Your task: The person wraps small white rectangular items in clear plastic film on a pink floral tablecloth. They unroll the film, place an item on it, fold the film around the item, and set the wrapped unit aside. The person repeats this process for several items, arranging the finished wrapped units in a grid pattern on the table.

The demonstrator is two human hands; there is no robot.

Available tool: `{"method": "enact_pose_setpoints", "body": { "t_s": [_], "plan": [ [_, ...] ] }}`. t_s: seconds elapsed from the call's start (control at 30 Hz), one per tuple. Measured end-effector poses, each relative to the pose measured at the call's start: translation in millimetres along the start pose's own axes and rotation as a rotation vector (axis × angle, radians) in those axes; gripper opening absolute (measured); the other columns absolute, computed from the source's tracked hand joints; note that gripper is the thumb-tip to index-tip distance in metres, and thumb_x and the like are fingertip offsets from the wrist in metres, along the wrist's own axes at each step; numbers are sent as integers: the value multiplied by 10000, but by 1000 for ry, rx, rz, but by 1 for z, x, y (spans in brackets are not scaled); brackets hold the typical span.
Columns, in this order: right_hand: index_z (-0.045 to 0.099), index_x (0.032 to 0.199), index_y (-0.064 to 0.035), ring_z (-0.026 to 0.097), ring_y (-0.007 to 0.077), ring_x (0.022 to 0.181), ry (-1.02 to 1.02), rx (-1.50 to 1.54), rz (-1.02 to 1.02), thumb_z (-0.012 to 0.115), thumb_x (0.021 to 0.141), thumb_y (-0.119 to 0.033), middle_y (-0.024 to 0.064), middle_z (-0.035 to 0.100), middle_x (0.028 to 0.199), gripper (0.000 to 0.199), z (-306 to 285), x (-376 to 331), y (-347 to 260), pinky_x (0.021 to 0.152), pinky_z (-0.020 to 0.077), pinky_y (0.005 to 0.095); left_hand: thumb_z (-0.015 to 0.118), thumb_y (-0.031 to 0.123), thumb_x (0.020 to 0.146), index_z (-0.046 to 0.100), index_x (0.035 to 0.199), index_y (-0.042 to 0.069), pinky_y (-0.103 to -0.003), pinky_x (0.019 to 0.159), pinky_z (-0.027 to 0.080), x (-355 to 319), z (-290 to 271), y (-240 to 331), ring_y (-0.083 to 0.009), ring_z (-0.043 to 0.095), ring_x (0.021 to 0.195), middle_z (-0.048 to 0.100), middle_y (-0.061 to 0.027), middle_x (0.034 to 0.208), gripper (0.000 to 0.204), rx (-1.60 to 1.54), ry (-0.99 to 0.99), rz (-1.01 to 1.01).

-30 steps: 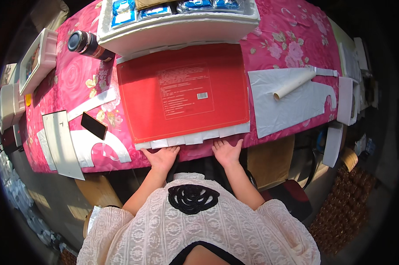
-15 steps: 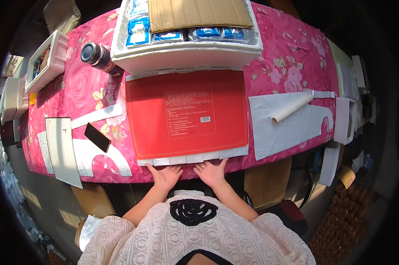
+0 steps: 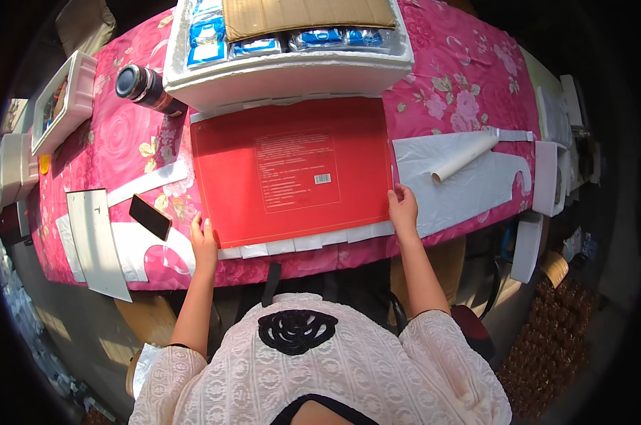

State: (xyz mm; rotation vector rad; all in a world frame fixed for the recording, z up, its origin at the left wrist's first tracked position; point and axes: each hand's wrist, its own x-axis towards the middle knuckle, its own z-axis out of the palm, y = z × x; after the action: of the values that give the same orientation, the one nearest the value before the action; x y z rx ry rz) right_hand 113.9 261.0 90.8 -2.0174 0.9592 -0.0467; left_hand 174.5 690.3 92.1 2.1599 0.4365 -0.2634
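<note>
A big flat red package [image 3: 292, 173] lies in front of me on the table, with a pale printed panel and a small white barcode label [image 3: 323, 178] near its middle. My left hand [image 3: 204, 244] rests at its lower left corner, my right hand [image 3: 403, 210] at its right edge. Behind it, touching its far edge, sits a white foam box [image 3: 285, 71] holding blue-and-white packets [image 3: 331, 37] under a sheet of cardboard [image 3: 306, 14]. To my left a black phone [image 3: 150, 217] lies, its screen dark.

Table [image 3: 469, 78], pink floral cloth: red sheet [image 3: 292, 170] between both hands, foam box [image 3: 285, 67] beyond it, black phone [image 3: 150, 217] left of left hand [image 3: 204, 244], paper roll [image 3: 465, 156] right of right hand [image 3: 403, 210].
</note>
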Motion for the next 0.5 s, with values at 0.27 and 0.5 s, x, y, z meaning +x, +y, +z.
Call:
{"method": "enact_pose_setpoints", "body": {
  "t_s": [0.27, 0.5],
  "plan": [
    [531, 1007, 45, 541, 250, 878, 28, -52, 48, 562, 783, -146, 168, 521, 982, 297, 12, 4, 4, 781, 436, 320, 418, 246, 882, 325, 1242, -67, -362, 969, 282, 10, 24, -2, -297, 373, 1165, 396, -223, 1240, 486, -84, 35, 33],
    [483, 1015, 39, 478, 272, 924, 229, 2, 38, 552, 791, -146, 167, 474, 1007, 298, 14, -18, -12, 832, 388, 345, 372, 296, 886, 287, 1258, -83, -355, 977, 268, -7, 23, 10, -295, 356, 1173, 358, -225, 1266, 539, -343, 41, -37]
  ]
}}
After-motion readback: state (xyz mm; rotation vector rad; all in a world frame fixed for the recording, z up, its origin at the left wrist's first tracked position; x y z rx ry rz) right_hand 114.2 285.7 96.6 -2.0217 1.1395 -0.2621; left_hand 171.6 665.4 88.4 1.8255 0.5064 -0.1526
